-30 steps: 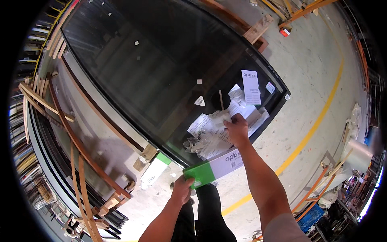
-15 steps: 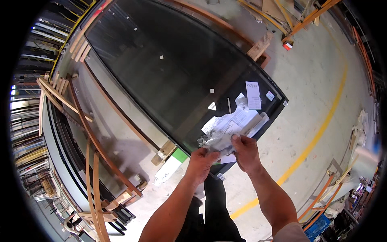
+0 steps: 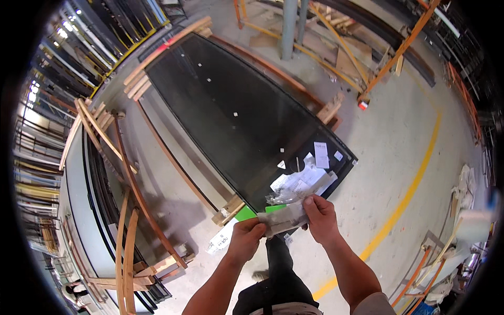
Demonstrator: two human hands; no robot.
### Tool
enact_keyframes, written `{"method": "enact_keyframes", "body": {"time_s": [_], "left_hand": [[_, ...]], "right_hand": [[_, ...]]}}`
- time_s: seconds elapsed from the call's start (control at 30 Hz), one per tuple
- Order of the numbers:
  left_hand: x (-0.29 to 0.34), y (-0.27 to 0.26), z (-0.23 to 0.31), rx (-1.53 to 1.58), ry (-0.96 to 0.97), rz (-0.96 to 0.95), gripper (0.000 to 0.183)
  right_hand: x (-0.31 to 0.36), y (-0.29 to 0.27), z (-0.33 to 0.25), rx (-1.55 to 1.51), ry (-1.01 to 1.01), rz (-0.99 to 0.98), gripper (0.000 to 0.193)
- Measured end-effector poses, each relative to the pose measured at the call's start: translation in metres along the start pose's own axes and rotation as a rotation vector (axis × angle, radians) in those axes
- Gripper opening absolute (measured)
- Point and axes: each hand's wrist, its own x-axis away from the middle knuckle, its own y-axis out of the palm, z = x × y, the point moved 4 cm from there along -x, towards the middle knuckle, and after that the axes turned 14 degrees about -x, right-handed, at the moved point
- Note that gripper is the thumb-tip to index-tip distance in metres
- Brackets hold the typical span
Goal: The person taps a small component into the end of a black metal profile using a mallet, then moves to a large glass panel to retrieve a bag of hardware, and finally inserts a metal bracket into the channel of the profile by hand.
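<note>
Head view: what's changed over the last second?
The left hand let go of the green-and-white box; the right hand came back from the papers toward the person. Both now hold a translucent bag between them. The papers and white card stay on the dark panel.

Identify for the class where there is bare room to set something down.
Free: the dark panel beyond the papers, right of its white stickers; floor between panel and yellow line. Crowded: the panel's papered near end, by the left hand and right hand holding a translucent packet.
</note>
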Motion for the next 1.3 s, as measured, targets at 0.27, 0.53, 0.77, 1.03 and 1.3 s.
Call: {"method": "enact_keyframes", "body": {"time_s": [0.27,0.53,0.77,1.03,1.3], "left_hand": [[0.169,-0.056,0.057,0.082,0.358,0.126,0.021],[0.421,-0.167,0.038,0.298,0.725,0.415,0.020],[0.652,-0.256,0.006,0.142,0.844,0.755,0.021],[0.829,-0.345,-0.078,0.309,0.822,1.167,0.028],[0.999,-0.432,-0.151,0.285,0.621,1.615,0.023]], "right_hand": [[0.143,0.109,-0.047,0.149,-0.237,-0.295,0.027],[0.305,0.261,0.012,0.031,-0.231,-0.749,0.020],[0.493,0.453,0.058,0.376,-0.025,-1.415,0.020],[0.637,0.583,0.196,0.424,0.077,-1.764,0.022],[0.800,0.709,0.342,0.401,0.509,-2.149,0.015]]}}
